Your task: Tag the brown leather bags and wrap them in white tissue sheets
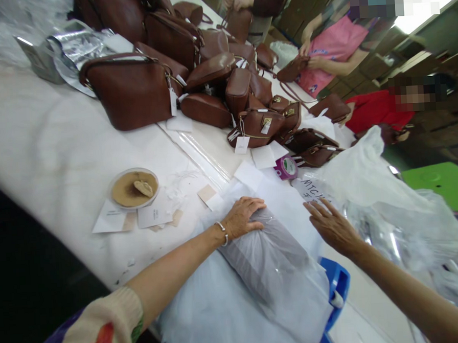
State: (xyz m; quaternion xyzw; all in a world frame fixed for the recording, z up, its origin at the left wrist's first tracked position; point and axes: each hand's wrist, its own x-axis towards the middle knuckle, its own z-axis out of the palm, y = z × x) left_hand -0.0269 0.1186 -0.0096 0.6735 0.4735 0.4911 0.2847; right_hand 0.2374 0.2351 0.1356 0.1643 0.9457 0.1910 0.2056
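A dark item wrapped in a cloudy plastic bag (272,261) lies on a stack of pale plastic sheets (205,306) in front of me. My left hand (243,217) rests on the far end of this bag, fingers stretched and slightly apart, gripping nothing. To the right, my right hand (334,227) hovers with spread fingers, apart from the bag and close to a piece of plastic with handwritten black letters (310,187). A blue tape dispenser (336,278) sits partly behind the bag's near right end.
Brown leather handbags (132,92) with tags are heaped across the far table. A round dish (133,188) stands at left beside printed cards (114,217). A purple tape roll (286,167), crumpled plastic (367,164) and a green stool (440,183) are on the right. Several people work opposite.
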